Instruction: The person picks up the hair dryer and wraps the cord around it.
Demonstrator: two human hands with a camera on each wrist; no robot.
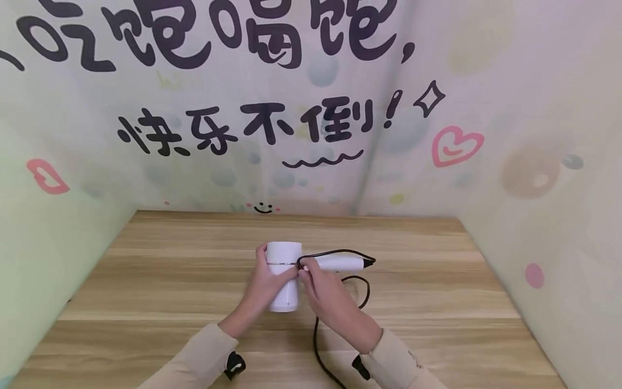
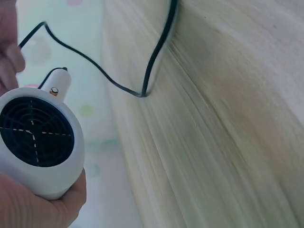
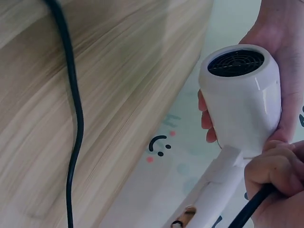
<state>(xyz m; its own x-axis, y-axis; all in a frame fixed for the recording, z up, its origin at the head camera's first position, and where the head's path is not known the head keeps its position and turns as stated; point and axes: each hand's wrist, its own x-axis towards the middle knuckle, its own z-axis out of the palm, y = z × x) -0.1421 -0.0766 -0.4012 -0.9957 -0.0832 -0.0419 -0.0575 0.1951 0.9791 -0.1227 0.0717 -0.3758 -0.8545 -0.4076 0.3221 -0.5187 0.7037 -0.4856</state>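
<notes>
A white hair dryer (image 1: 284, 252) lies across the left hand (image 1: 262, 283), its handle pointing right. That hand grips the barrel, fingers behind it and thumb across the front. The right hand (image 1: 328, 294) pinches the black cord (image 1: 340, 250) against the barrel, close to where the handle joins. From the handle's end the cord loops back to those fingers, then hangs down toward the near edge. In the left wrist view the dark round grille (image 2: 35, 130) faces the camera. A small gold-coloured part shows on the handle (image 3: 209, 190) in the right wrist view.
Below the hands is a wood-grain table (image 1: 170, 265). Pale walls (image 1: 311, 183) with black lettering and coloured drawings enclose it at the back and both sides. Black straps (image 1: 235, 366) sit at both wrists beside the light sleeves (image 1: 206, 348).
</notes>
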